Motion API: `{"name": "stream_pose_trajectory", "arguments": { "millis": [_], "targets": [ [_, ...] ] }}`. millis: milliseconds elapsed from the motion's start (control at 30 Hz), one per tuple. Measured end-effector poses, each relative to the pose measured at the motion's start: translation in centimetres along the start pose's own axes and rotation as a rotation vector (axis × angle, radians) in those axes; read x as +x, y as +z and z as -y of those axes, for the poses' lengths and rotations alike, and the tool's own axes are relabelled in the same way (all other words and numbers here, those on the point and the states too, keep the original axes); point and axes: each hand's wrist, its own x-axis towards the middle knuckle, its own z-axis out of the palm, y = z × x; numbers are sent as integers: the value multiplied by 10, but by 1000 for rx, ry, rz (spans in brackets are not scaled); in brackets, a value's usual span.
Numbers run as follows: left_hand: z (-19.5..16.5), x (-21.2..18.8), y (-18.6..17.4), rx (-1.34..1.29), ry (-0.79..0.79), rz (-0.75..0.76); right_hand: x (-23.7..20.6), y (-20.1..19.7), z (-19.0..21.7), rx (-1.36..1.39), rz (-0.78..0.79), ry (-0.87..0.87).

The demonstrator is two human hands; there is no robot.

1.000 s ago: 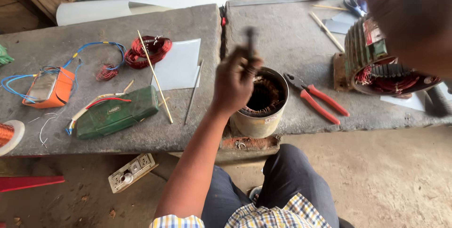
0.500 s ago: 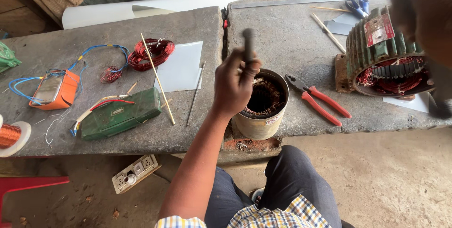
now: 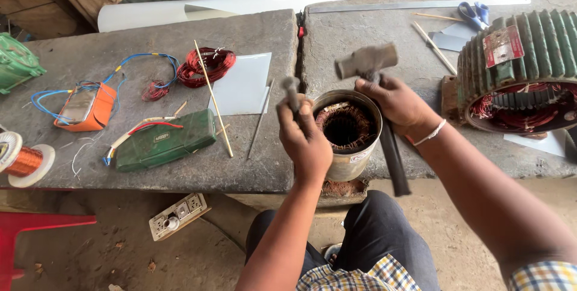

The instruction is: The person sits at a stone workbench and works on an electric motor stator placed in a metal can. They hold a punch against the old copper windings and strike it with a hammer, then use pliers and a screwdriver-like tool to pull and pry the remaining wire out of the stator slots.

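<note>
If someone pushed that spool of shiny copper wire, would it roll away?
The copper wire spool probably would not roll as it sits, since it seems to rest on one flat white end. Tipped onto its round edge, it likely would. Packed tight with metal wire, it is probably heavy for its size.

I see a rough, matt grey stone table (image 3: 150, 165). At its 6 o'clock edge stands a stator (image 3: 347, 132) with a dull metal shell and glossy copper windings. My right hand (image 3: 396, 105) holds a hammer (image 3: 375, 96) with a worn, matt metal head and dark handle. My left hand (image 3: 305, 141) pinches a grey metal rod (image 3: 292, 91). At 9 o'clock lies a green plastic case (image 3: 165, 141).
</note>
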Motion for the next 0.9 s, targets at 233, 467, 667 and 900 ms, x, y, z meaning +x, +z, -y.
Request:
{"name": "stream_pose_trajectory", "arguments": {
  "millis": [233, 467, 667, 900],
  "targets": [
    [-9, 31, -16, -116, 47, 254, -26, -12, -30, -13, -161, 37],
    [-19, 77, -15, -498, 134, 657, -55, -15, 3, -650, -282, -207],
    [-3, 75, -7, -433, -39, 785, -84, -13, 66, -777, -145, -415],
    [0, 75, -1, -402, -54, 790, -110, 1, 107, -962, -128, -559]
  ]
}}
